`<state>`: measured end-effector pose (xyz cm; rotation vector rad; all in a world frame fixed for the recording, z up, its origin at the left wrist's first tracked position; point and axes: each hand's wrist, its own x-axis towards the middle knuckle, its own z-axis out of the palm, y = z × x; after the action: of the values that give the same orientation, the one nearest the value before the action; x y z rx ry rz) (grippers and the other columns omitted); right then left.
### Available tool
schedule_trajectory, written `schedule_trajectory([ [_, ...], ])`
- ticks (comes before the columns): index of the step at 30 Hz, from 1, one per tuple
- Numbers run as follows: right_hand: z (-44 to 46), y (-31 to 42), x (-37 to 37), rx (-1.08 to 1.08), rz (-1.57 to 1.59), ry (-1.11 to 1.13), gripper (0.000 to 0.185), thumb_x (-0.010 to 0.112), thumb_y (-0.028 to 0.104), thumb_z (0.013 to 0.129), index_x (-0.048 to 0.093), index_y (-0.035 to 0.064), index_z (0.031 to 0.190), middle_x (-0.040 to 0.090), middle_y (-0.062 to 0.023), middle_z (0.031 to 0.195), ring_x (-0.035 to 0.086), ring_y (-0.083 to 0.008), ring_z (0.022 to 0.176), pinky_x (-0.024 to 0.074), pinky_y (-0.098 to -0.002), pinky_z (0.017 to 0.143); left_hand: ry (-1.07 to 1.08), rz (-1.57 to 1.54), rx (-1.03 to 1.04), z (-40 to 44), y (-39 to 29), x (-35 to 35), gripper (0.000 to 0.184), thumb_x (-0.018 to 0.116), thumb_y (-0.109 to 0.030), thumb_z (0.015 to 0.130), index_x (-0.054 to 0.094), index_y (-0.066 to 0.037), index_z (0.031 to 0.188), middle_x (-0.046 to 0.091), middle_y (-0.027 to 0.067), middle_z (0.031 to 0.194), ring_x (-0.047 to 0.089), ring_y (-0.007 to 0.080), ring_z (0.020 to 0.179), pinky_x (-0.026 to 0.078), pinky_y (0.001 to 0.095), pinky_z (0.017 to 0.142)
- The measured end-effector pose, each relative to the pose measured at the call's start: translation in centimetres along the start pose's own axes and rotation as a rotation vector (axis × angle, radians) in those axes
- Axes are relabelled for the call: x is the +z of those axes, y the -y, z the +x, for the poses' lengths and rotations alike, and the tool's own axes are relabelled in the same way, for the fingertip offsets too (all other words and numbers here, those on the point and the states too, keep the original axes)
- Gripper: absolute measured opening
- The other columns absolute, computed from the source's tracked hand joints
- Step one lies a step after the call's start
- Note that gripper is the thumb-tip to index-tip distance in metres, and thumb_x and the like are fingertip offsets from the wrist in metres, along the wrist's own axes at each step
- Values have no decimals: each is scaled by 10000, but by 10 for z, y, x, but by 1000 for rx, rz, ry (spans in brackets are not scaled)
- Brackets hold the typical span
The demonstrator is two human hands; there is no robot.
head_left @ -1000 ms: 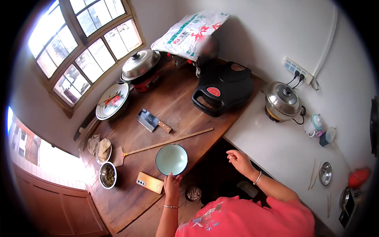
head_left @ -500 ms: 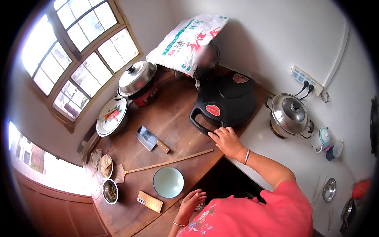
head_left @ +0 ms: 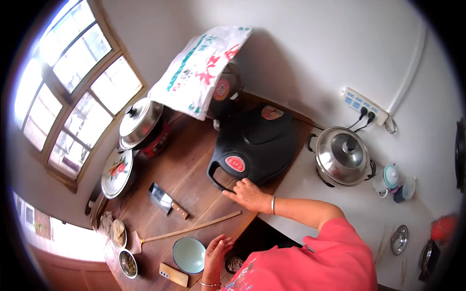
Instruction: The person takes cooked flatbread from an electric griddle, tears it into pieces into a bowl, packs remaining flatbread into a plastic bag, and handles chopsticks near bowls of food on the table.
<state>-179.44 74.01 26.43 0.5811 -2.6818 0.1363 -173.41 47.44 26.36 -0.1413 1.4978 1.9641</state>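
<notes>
The black electric griddle, lid down, lies on the wooden table with a red label near its looped front handle. My right hand has its fingers closed over the near end of that handle. Close to the right rim of a pale green enamel bowl hovers my left hand, its fingers loosely bent and apart, with nothing visible in it. A dark bowl with speckled contents shows partly beside my left wrist. A phone lies left of the green bowl.
A cleaver and a long-handled fly swatter lie on the table. Lidded pots stand at the back left and on the white counter at right. A white sack covers something behind the griddle. A power strip hangs on the wall.
The view has turned, so most things sit further left and lower. My right hand stays at the griddle's handle; my left hand has risen alongside the green bowl. The griddle lid remains down.
</notes>
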Motion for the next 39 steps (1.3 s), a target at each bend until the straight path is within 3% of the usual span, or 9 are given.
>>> schedule_trajectory([
  [11,-8,-11,-16,30,86,-123,355,504,123,776,584,94,1121,577,-42,845,520,-203,824,367,-326,752,72,89,12,38,-19,37,286,488,-129,903,489,26,1143,604,160,1022,612,234,893,484,345,835],
  [14,-22,-43,-94,181,127,-315,395,648,218,724,558,89,1087,551,-33,900,522,-197,833,382,-339,765,85,93,1,45,-19,34,289,485,-130,905,490,31,1145,605,159,1021,612,233,894,487,343,830],
  [18,-93,-139,-178,672,49,-761,201,661,140,751,577,74,921,582,-68,809,559,-246,756,431,-359,690,28,116,8,48,-23,32,296,480,-129,908,483,40,1151,598,166,1029,610,231,892,490,338,828],
  [22,-229,-244,-204,1242,-78,-1170,255,578,269,859,595,14,858,618,-72,736,561,-159,660,451,-276,635,-7,118,4,53,-23,30,284,483,-138,907,496,20,1143,604,147,1015,613,223,871,499,336,798],
  [24,-302,-286,-198,1568,85,-1204,341,588,351,833,596,12,800,616,-78,707,574,-166,665,456,-303,626,3,120,-8,57,-22,29,299,484,-142,907,485,33,1149,598,161,1023,612,228,877,498,338,807],
  [27,-346,-314,-188,1728,-104,-1013,463,609,462,780,598,-1,775,630,-123,740,601,-243,700,466,-337,657,9,126,-29,65,-23,31,313,485,-147,906,473,46,1153,593,173,1028,612,234,881,497,338,813],
  [31,-355,-335,-179,1761,-21,-1009,512,627,515,740,604,4,777,636,-141,762,607,-270,722,468,-352,680,19,146,-58,70,-27,41,313,485,-150,906,472,42,1153,595,170,1023,613,235,876,499,333,805],
  [34,-352,-339,-180,1721,-170,-963,496,642,485,742,594,-6,695,576,-84,605,528,-176,545,442,-309,567,10,162,-72,74,-28,45,315,485,-150,906,470,42,1155,595,171,1024,613,237,878,497,333,807],
  [39,-344,-334,-179,1696,-317,-999,497,645,494,733,585,5,672,588,-151,631,562,-267,596,450,-373,611,-5,161,-92,74,-27,45,307,481,-143,907,471,42,1152,594,172,1026,611,238,882,495,334,812],
])
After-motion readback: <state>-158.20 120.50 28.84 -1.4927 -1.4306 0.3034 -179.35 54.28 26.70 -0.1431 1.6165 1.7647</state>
